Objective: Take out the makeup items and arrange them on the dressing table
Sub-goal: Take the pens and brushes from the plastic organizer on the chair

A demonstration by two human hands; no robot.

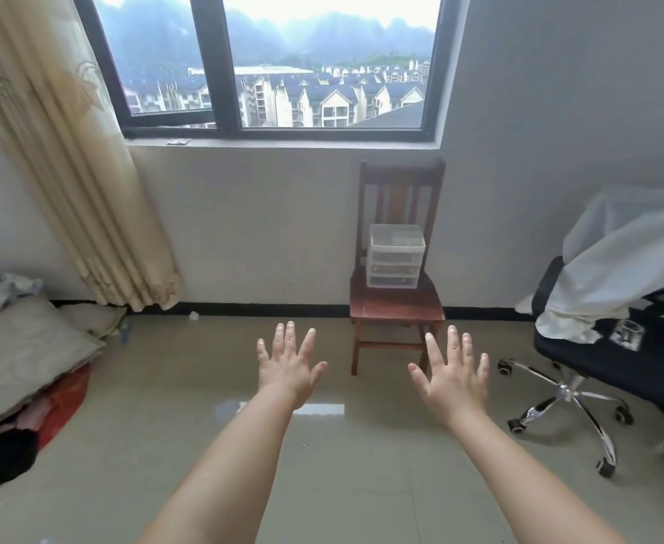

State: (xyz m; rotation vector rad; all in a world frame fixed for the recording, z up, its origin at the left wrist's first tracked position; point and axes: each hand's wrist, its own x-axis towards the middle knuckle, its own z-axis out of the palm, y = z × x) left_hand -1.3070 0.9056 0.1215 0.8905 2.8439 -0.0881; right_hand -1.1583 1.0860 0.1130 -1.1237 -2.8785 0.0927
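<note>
Both arms are stretched out over the tiled floor [322, 465], palms down. The left hand [288, 365] has its fingers spread wide and holds nothing; the right hand [452, 373] is the same, splayed and bare. Neither touches anything.

The likely home of the makeup items is the small clear drawer unit [396, 261] standing on the seat of the wooden chair [397, 308] against the wall under the window [275, 60]. It sits well beyond the hands. Its drawers look shut, and what lies in them is too blurred to name. No dressing table shows from where I stand.

So the job has not begun, I'd say — the step in hand is simply getting to that unit. Done well, it means stepping close first instead of stretching, then steadying the light plastic case with one hand while the other draws a drawer out level, so the whole thing doesn't slide back on the polished seat or tip forward. Pull gently; small items could roll out if a drawer comes free.

Off to the right an office chair [605, 347] draped with pale cloth stands near the route — worth skirting. A beige curtain [59, 151] hangs at the left, above heaped bedding [20, 347].
</note>
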